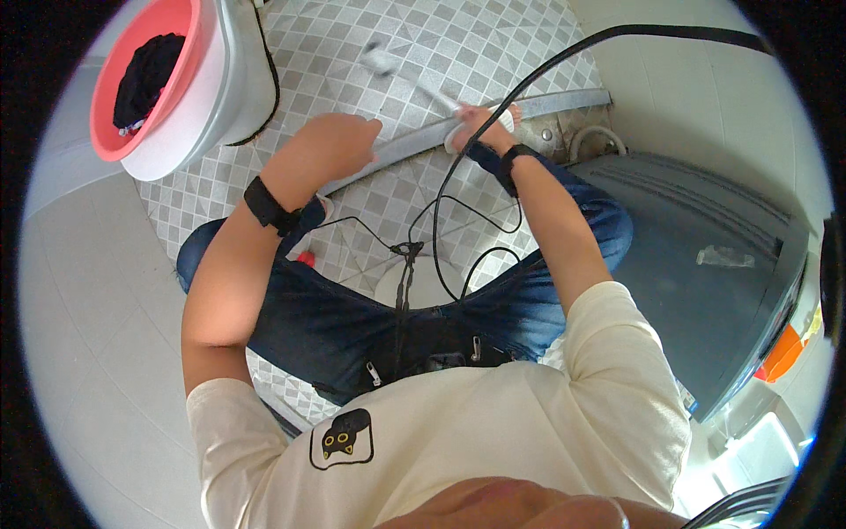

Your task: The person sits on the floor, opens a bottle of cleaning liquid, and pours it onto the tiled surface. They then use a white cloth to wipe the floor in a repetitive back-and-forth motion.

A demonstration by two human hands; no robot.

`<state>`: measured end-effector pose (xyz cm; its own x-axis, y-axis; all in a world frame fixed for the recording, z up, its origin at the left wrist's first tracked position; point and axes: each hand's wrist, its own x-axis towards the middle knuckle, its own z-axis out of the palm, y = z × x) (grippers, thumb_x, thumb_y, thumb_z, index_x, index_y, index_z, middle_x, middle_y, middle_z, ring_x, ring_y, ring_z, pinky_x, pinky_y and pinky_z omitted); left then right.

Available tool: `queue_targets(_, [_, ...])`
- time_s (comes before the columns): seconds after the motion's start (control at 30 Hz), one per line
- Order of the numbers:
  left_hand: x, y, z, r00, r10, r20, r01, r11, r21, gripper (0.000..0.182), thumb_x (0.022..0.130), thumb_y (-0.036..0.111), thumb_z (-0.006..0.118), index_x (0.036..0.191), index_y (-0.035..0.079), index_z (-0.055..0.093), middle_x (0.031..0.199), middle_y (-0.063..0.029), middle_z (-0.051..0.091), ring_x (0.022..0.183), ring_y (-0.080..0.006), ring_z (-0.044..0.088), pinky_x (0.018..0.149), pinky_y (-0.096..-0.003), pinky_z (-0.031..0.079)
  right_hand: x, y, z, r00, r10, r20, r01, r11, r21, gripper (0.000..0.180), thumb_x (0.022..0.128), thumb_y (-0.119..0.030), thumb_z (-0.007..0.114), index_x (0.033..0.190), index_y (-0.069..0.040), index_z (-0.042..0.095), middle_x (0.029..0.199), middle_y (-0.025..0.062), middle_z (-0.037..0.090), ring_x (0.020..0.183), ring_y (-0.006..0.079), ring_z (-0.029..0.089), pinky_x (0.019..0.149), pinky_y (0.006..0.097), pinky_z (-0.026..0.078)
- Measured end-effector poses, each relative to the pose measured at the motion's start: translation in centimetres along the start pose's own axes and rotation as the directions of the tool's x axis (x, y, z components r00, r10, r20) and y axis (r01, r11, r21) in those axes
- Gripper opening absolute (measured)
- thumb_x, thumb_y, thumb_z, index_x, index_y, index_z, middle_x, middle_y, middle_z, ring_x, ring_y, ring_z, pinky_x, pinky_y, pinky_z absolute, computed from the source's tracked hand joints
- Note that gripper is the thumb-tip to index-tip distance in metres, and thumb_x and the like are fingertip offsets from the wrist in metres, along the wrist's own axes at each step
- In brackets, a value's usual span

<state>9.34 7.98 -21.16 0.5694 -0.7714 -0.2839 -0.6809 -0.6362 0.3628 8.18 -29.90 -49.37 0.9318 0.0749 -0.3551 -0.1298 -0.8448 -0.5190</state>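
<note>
My right hand (481,125) is closed around the pale handle of a long-handled brush (433,96). The brush's blurred whitish head lies up and to the left, over the tiled floor (317,40). My left hand (334,149) is curled with its back to the camera, above a grey metal floor strip (416,139) and apart from the brush; its palm is hidden. Both wrists wear black bands. A foot in a white slipper (507,120) shows beside my right hand, partly behind it.
A pink basin (192,66) with dark cloth stands on a white container at upper left. A grey appliance (694,218) sits at right, with a pale hose behind. Black cables (439,192) loop between my knees, above a round white object (423,284). Something red (306,258) lies near my left knee.
</note>
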Motion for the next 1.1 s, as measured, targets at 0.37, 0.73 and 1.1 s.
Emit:
queue_targets(0.37, [-1.2, 0.3, -0.2, 0.97, -0.115, 0.212, 0.119, 0.993, -0.006, 0.039, 0.093, 0.025, 0.07, 0.125, 0.003, 0.062, 0.111, -0.0222, 0.072, 0.104, -0.041, 0.068, 0.087, -0.0523, 0.054, 2.0, 8.6, -2.4, 0.945, -0.064, -0.32, -0.087, 0.895, -0.438, 0.028, 0.097, -0.025, 0.056, 0.101, -0.002, 0.072, 0.101, 0.0248, 0.072, 0.093, 0.0414, 0.071, 0.081, 0.0542, 0.055])
queue_targets(0.73, [-0.6, -3.5, -3.2, 0.97, -0.189, 0.15, 0.193, 0.981, -0.013, 0.052, 0.099, 0.033, 0.064, 0.141, 0.005, 0.054, 0.121, -0.0217, 0.07, 0.112, -0.041, 0.066, 0.095, -0.0501, 0.052, -5.5, -0.5, 1.7, 0.976, -0.189, 0.106, 0.211, 0.942, -0.26, 0.032, 0.102, -0.026, 0.049, 0.118, -0.004, 0.067, 0.095, 0.0269, 0.071, 0.089, 0.046, 0.07, 0.081, 0.0561, 0.055])
queue_targets(1.1, [0.0, -6.1, -0.8, 0.997, -0.067, -0.046, 0.065, 0.997, -0.048, 0.04, 0.096, 0.033, 0.066, 0.121, 0.002, 0.064, 0.112, -0.0233, 0.071, 0.105, -0.0412, 0.068, 0.089, -0.0506, 0.054, -9.6, -3.4, 1.3, 0.996, -0.017, 0.082, 0.02, 0.999, -0.036, 0.037, 0.104, -0.031, 0.05, 0.119, -0.005, 0.071, 0.107, 0.0271, 0.071, 0.1, 0.0446, 0.069, 0.087, 0.0527, 0.054])
